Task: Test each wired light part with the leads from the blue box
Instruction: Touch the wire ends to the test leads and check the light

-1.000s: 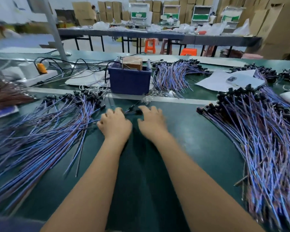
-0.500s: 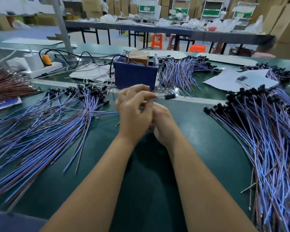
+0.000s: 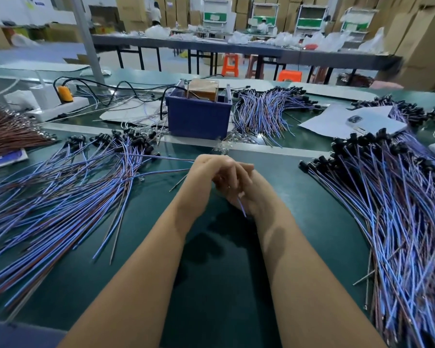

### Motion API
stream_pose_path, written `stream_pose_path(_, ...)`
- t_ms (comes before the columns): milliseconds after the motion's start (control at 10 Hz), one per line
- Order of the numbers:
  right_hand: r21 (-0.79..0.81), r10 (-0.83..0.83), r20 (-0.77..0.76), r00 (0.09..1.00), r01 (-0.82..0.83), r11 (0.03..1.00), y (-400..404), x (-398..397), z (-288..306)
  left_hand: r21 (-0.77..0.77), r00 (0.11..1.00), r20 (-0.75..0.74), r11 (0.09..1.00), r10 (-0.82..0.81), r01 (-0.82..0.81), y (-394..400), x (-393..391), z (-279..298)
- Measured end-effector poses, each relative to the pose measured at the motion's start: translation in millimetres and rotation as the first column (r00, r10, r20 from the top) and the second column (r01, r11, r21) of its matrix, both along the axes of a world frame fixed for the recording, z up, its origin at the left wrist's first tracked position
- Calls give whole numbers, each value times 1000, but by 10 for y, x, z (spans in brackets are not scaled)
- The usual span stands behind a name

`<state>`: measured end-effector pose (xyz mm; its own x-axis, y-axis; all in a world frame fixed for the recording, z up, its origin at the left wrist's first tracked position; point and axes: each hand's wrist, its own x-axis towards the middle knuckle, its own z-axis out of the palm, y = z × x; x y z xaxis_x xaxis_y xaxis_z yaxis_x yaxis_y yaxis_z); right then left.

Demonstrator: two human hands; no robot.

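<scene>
Green bench | left hand and right hand clasped together, pinching one wired part | blue box just beyond | big piles left, right: tested share unclear, plenty seemingly remaining

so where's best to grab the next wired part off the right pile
A judgement: take one from the right pile by its black head at the near-left edge, coming from the bare mat side. The heads there stick out free towards the hands, while the wire tails lie tangled together further back.
</scene>
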<state>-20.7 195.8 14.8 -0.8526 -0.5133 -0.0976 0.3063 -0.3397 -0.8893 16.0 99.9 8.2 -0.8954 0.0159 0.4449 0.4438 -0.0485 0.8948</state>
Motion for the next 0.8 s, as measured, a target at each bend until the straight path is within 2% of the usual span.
stream_pose_path(100, -63, 83, 41, 996, -81, 995, -50, -122, -67, 386, 1000, 0, 922, 24, -22, -53, -29, -7)
stream_pose_path(200, -31, 60, 55, 997, -58, 998, -83, -178, -145, 645, 972, 130, 728, 197, -233, -123, -90, -32)
stream_pose_path(300, -155, 11, 54, 999, -2, 988, -76, -218, -171, 529, 825, 388, 633, 411, -565, -220, -142, -59)
stream_pose_path(400, -300, -19, 50, 999, 33, 953, -71, -230, -152, 305, 761, 446, 719, 472, -624, -249, -181, -104)
stream_pose_path(500, -69, -70, -116, 991, 62, 996, -122, -220, -198, 198, 825, 361, 829, 435, -523, -183, -205, -162)
stream_pose_path(600, 165, -74, -287, 955, 126, 978, -191, -183, -245, 172, 842, 300, 843, 448, -510, -174, -215, -204)
stream_pose_path(800, 220, -126, -380, 916, 221, 950, -229, -185, -293, 96, 815, 300, 834, 495, -543, -233, -245, -264)
